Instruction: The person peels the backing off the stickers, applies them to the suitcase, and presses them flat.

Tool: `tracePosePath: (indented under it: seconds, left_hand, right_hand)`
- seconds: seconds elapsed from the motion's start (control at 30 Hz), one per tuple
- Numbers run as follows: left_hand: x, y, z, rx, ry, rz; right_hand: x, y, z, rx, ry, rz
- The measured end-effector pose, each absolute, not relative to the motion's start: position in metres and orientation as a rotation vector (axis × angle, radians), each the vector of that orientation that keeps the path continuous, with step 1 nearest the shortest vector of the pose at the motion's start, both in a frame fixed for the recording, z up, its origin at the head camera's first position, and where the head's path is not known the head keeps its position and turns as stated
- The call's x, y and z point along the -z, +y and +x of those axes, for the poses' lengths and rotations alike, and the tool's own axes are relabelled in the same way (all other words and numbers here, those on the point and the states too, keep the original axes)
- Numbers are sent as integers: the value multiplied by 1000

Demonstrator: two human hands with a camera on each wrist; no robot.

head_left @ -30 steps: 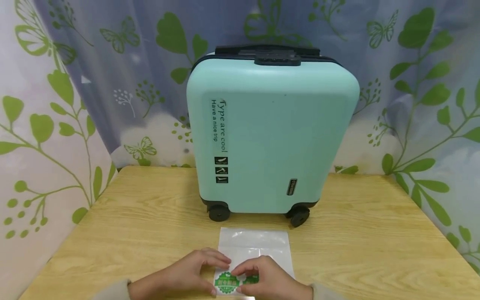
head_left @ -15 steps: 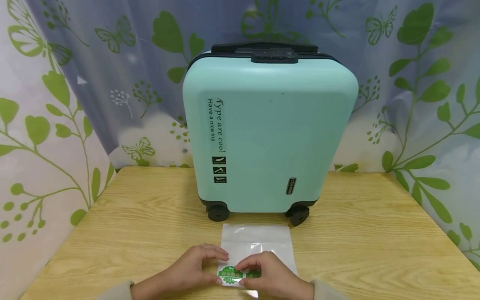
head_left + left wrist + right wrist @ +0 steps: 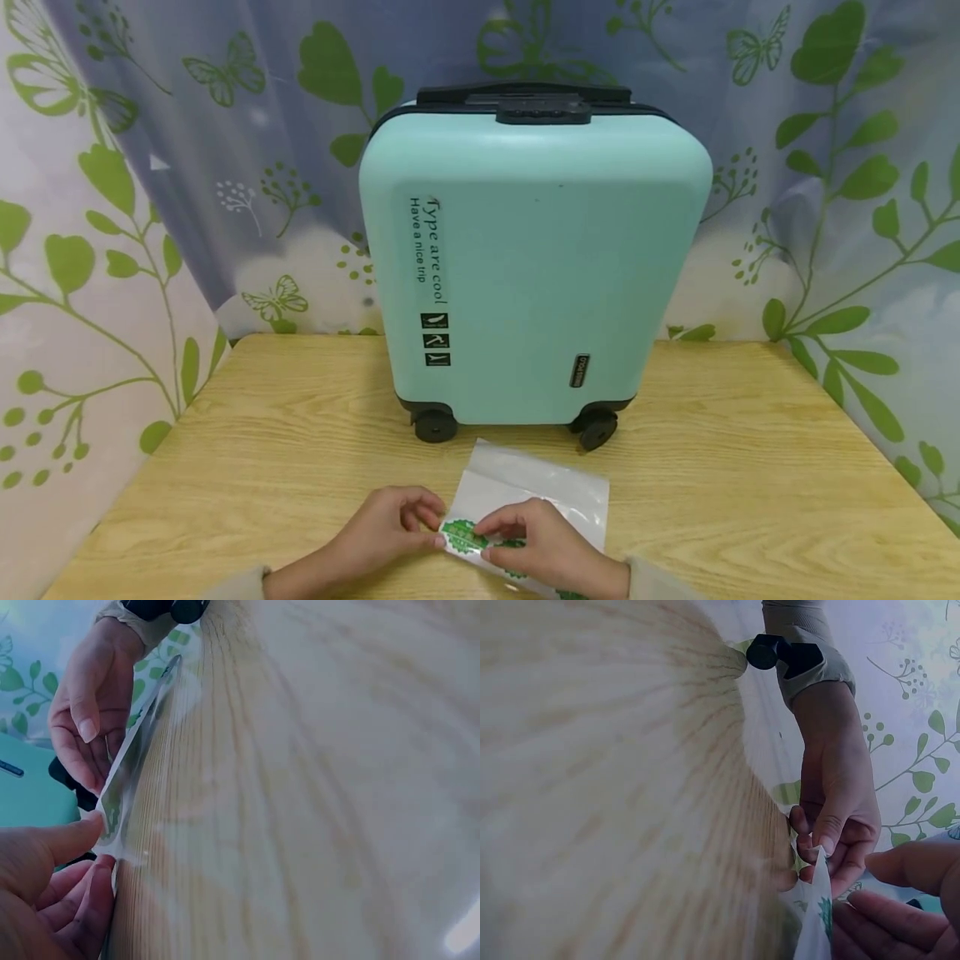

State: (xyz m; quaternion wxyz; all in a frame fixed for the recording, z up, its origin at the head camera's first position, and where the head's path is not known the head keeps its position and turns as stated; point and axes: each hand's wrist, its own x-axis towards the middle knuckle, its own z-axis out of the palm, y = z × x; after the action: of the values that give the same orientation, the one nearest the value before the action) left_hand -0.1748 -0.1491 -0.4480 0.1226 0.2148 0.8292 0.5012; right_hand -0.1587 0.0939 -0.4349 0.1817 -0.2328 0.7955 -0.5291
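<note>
A white glossy sheet (image 3: 536, 492) with round green scalloped prints (image 3: 464, 535) lies slanted near the front of the table. My left hand (image 3: 386, 529) pinches its near left corner between thumb and fingers, as the left wrist view also shows with the sheet edge (image 3: 112, 814) raised. Over the green prints is my right hand (image 3: 547, 537), with thumb and index finger apart. In the right wrist view a gap shows between the right thumb (image 3: 911, 866) and fingers (image 3: 889, 919), with the sheet's tip (image 3: 815, 915) beside them.
A mint-green suitcase (image 3: 540, 275) stands upright on black wheels (image 3: 435, 426) just behind the sheet. Under everything is a light wooden table (image 3: 742, 467). A curtain with leaves and butterflies (image 3: 300, 208) surrounds the table at the back and sides.
The sheet has turned clockwise and shifted to the right. My left fingers have come in from beside it and now pinch its corner, while my right hand has stayed over the prints.
</note>
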Motion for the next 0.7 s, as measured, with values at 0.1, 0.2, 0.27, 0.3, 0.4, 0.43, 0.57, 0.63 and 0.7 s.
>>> tracePosePath:
  seconds: [0.1, 0.2, 0.27, 0.3, 0.4, 0.43, 0.57, 0.63, 0.7]
  left_hand:
    - [450, -147, -176, -1531, 2340, 588]
    - [450, -144, -177, -1602, 2252, 539]
    - [450, -143, -177, -1650, 2194, 502]
    - [450, -142, -177, -1676, 2162, 479]
    - [450, -138, -176, -1749, 2065, 400]
    - [450, -137, -176, -1773, 2031, 362]
    - [450, -132, -176, -1855, 1919, 217]
    - [449, -130, -177, -1874, 1895, 173]
    - [449, -129, -178, -1880, 1883, 154]
  right_hand:
    - [436, 94, -159, 1492, 2261, -658]
    - [436, 94, -160, 1481, 2293, -660]
    - [435, 95, -160, 1478, 2311, -666]
    - [435, 95, -160, 1479, 2317, -670]
    - [433, 96, -160, 1489, 2333, -689]
    - [432, 95, -160, 1492, 2342, -693]
    - [431, 95, -160, 1502, 2387, -710]
    - [431, 95, -161, 1506, 2406, -712]
    - [431, 96, -161, 1509, 2426, -730]
